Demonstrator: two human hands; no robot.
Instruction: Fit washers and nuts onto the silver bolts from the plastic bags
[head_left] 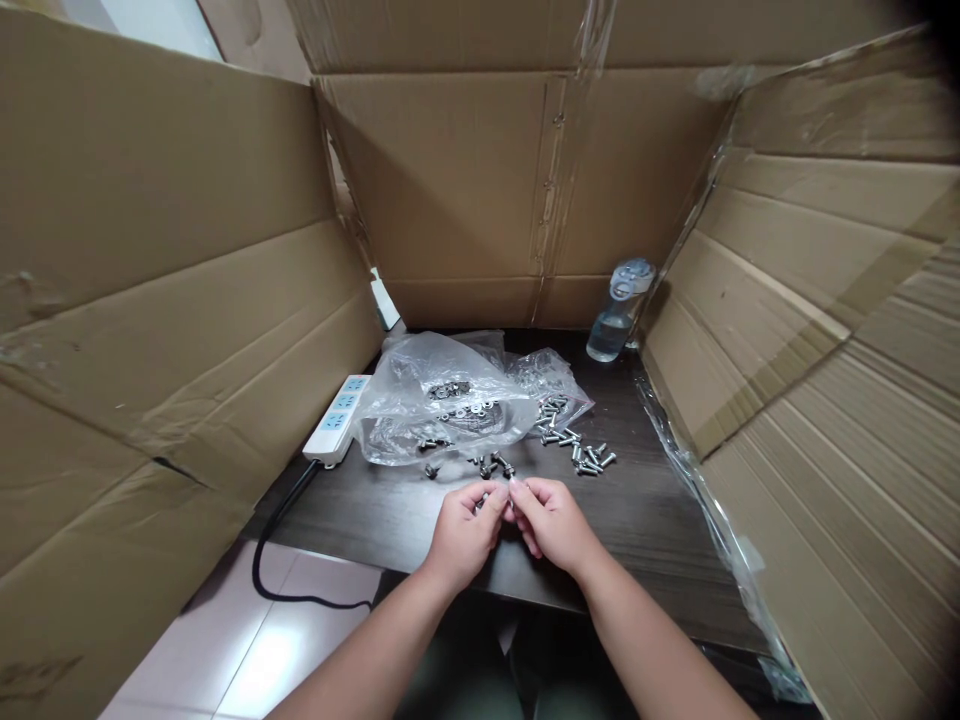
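Observation:
My left hand [466,528] and my right hand [553,522] meet above the front part of the dark table, thumbs and fingertips pinched together. A small silver fastener, perhaps a bolt, shows between the fingers of the left hand; most of it is hidden. What the right fingertips pinch is too small and covered to tell. Just beyond the fingers lie several bolts with dark pieces on them [495,464]. To the right, loose silver bolts [592,459] are scattered. An open clear plastic bag [390,435] holds washers and nuts [472,410].
Another plastic bag [577,402] of bolts lies behind the loose ones. A water bottle [613,325] stands at the back right. On the left is a power strip [335,425] with a black cable [262,550]. Cardboard walls [450,180] enclose the table [645,540] on three sides.

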